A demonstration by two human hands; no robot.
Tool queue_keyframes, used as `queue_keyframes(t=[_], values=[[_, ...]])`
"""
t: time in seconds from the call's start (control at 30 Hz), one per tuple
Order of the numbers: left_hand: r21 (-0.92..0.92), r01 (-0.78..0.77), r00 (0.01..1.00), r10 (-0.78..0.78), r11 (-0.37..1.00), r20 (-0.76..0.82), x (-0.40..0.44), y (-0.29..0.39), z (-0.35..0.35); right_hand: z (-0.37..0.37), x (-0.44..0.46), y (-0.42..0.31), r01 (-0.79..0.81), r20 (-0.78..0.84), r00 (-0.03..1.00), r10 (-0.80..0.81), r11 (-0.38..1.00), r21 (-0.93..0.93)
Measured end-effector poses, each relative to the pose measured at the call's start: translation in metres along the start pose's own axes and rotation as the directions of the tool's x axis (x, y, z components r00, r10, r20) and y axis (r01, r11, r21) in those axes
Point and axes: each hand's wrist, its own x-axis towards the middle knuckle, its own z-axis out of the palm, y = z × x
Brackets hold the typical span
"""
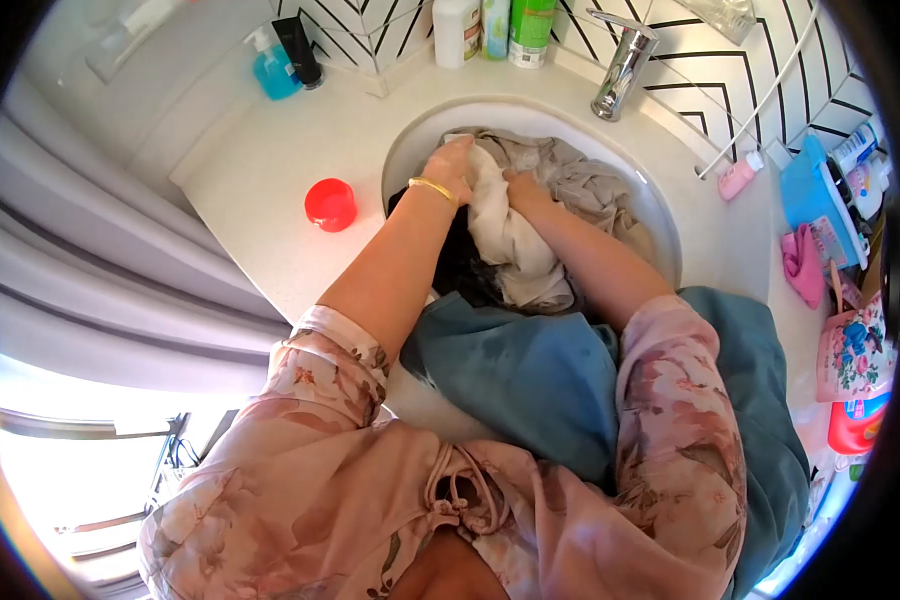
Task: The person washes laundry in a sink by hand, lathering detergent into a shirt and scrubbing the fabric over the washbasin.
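A round white sink (660,190) holds a bundle of cloth. My left hand (453,168), below a gold bangle, is closed on a cream cloth (500,225) at the sink's upper left. Just right of it, my right hand (526,192) grips the same cloth, its fingers partly hidden in the folds. A grey-beige cloth (590,185) lies behind and to the right in the sink. Black cloth (460,262) shows at the left, under my left forearm. Blue-teal fabric (530,370) hangs over the front edge between my forearms.
A red round container (330,204) stands on the counter (240,190) at left. Behind the sink are a chrome faucet (625,70), a blue pump bottle (273,70) and several other bottles. At right sit a pink bottle (739,176) and a blue basket (820,205). A grey curtain (100,270) hangs left.
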Motion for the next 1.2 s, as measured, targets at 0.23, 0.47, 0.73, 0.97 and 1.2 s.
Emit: queue_keyframes(t=[0.23, 0.47, 0.73, 0.97, 1.2], values=[[-0.774, 0.356, 0.755, -0.649, 0.523, -0.091, -0.040, 0.147, 0.052, -0.054, 0.023, -0.033, 0.013, 0.049, 0.998, -0.027, 0.963, 0.269], [-0.342, -0.131, 0.991, 0.127, 0.930, -0.032, -0.016, 0.060, 0.033, -0.081, -0.094, -0.124, 0.618, -0.518, 0.688, -0.508, 0.784, 0.053], [-0.695, 0.339, 0.902, -0.430, 0.634, 0.048, -0.051, 0.163, 0.069, -0.084, 0.017, -0.054, -0.142, 0.087, 0.990, 0.112, 0.756, 0.639], [-0.409, 0.210, 0.974, -0.229, 0.888, 0.004, -0.059, 0.150, 0.049, -0.080, -0.067, -0.097, 0.329, -0.416, 0.884, -0.213, 0.916, 0.230], [-0.640, 0.477, 0.615, -0.749, 0.602, -0.246, -0.047, 0.168, 0.057, -0.062, -0.003, -0.011, -0.089, 0.147, 0.988, 0.046, 0.948, 0.305]])
